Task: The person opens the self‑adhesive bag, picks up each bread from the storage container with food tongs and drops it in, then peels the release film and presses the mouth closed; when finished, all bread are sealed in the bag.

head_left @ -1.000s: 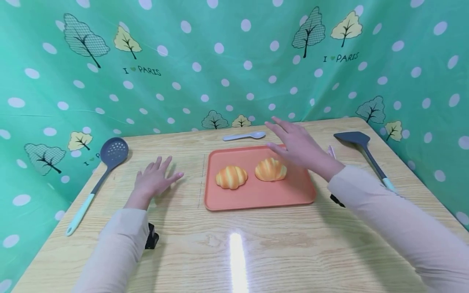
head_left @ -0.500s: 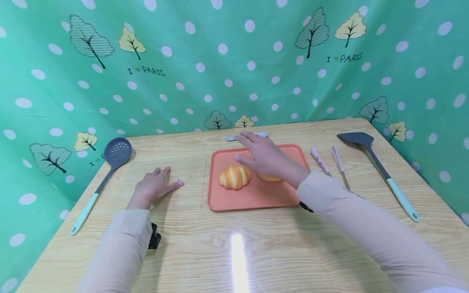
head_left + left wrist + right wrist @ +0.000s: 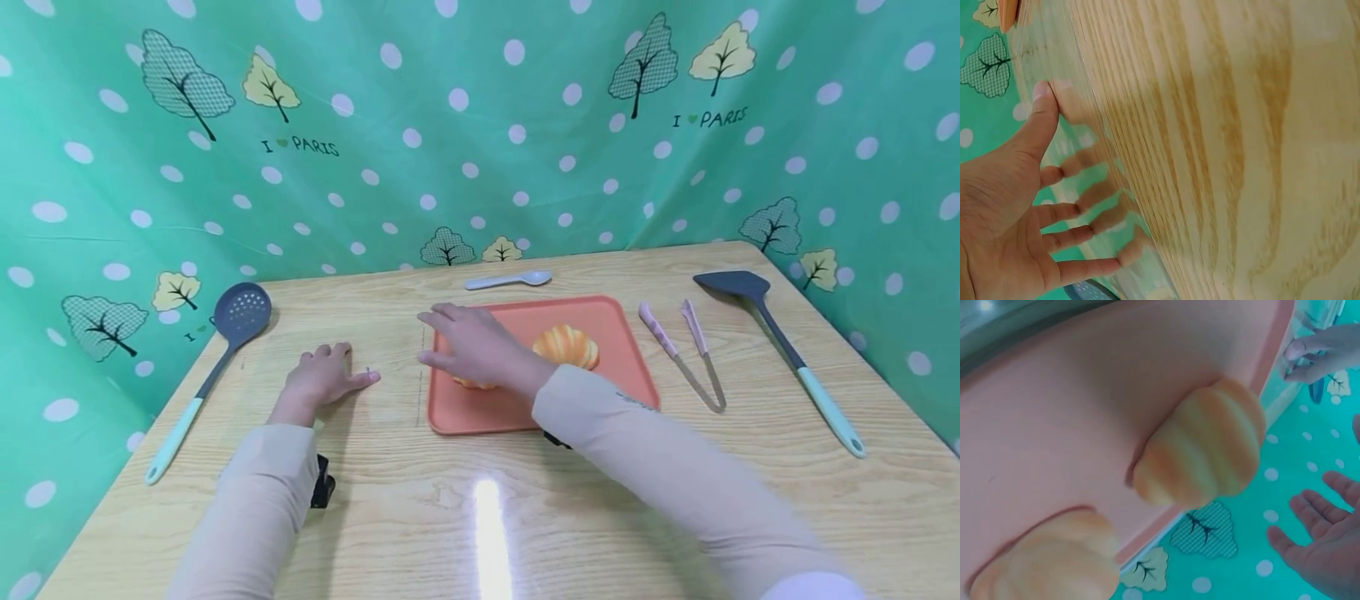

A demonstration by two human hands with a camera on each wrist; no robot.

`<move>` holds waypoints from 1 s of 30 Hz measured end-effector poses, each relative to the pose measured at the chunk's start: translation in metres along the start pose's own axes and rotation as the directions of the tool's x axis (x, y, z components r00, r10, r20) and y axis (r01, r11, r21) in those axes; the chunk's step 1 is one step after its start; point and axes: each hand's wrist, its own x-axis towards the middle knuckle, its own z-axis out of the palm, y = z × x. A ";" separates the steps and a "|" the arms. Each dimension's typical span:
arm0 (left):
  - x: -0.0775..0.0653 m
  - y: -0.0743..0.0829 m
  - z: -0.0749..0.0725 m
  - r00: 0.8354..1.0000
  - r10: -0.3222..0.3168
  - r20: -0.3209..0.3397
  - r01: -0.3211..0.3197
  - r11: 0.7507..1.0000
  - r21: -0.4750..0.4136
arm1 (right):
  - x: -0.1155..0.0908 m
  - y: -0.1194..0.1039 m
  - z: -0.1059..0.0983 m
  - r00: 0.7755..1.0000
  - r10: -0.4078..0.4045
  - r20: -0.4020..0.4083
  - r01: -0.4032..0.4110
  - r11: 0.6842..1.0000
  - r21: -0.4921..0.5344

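Observation:
My left hand (image 3: 318, 379) has its fingertips and thumb on a clear, shiny sheet (image 3: 1088, 81) lying on the table, left of the tray. In the left wrist view the fingers are spread and mirrored in that sheet. My right hand (image 3: 480, 343) is above the left end of the pink tray (image 3: 525, 417), fingers extended, holding nothing. Beneath it lies one croissant (image 3: 1204, 447), mostly hidden in the head view. A second croissant (image 3: 566, 346) sits on the tray further right, beside my right wrist.
A pale spoon (image 3: 510, 280) lies behind the tray. Tongs (image 3: 693, 367) and a turner (image 3: 795, 354) are to its right. At the far left lies a skimmer (image 3: 242, 312). A green dotted cloth (image 3: 480, 125) hangs at the back of the wooden table (image 3: 405, 517).
My right hand has travelled left across the tray, from the right croissant to above the left one. My left hand has lowered slightly, its fingers now more bent. The tongs have come into full view.

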 end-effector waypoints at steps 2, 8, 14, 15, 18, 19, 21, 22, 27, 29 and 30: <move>0.001 0.000 0.000 1.000 -0.005 0.001 0.005 1.000 -0.003 | 0.004 -0.005 0.002 1.000 0.011 0.023 -0.011 1.000 -0.013; 0.004 -0.003 -0.003 1.000 -0.004 -0.017 0.003 1.000 -0.014 | 0.018 -0.014 0.010 0.996 0.029 0.083 -0.027 0.999 -0.022; 0.004 -0.004 -0.004 1.000 0.001 -0.029 -0.001 1.000 -0.023 | 0.028 -0.017 0.017 0.992 0.046 0.114 -0.037 0.997 -0.074; 0.004 -0.004 -0.004 1.000 0.000 -0.030 0.000 1.000 -0.024 | 0.030 -0.017 0.018 0.992 0.051 0.117 -0.041 0.995 -0.086; 0.003 -0.004 -0.004 0.999 -0.007 -0.033 0.006 1.000 -0.030 | 0.036 -0.019 0.021 0.990 0.061 0.125 -0.047 0.992 -0.119; 0.002 -0.004 -0.004 0.999 -0.010 -0.033 0.009 0.999 -0.034 | 0.038 -0.019 0.022 0.990 0.064 0.129 -0.048 0.990 -0.130; 0.002 -0.004 -0.004 0.999 -0.013 -0.033 0.011 0.999 -0.041 | 0.041 -0.020 0.023 0.987 0.069 0.143 -0.048 0.988 -0.147; 0.002 -0.003 -0.004 0.999 -0.015 -0.033 0.014 0.999 -0.046 | 0.043 -0.021 0.024 0.986 0.067 0.151 -0.043 0.986 -0.159; 0.000 -0.002 -0.003 0.999 -0.017 -0.039 0.015 0.999 -0.048 | 0.050 -0.026 0.027 0.982 0.065 0.180 -0.027 0.978 -0.207; 0.000 -0.002 -0.004 0.999 -0.014 -0.041 0.012 0.999 -0.044 | 0.053 -0.026 0.029 0.981 0.071 0.183 -0.030 0.976 -0.218; -0.001 -0.002 -0.004 0.999 -0.012 -0.042 0.010 0.999 -0.041 | 0.054 -0.027 0.029 0.980 0.075 0.185 -0.033 0.975 -0.220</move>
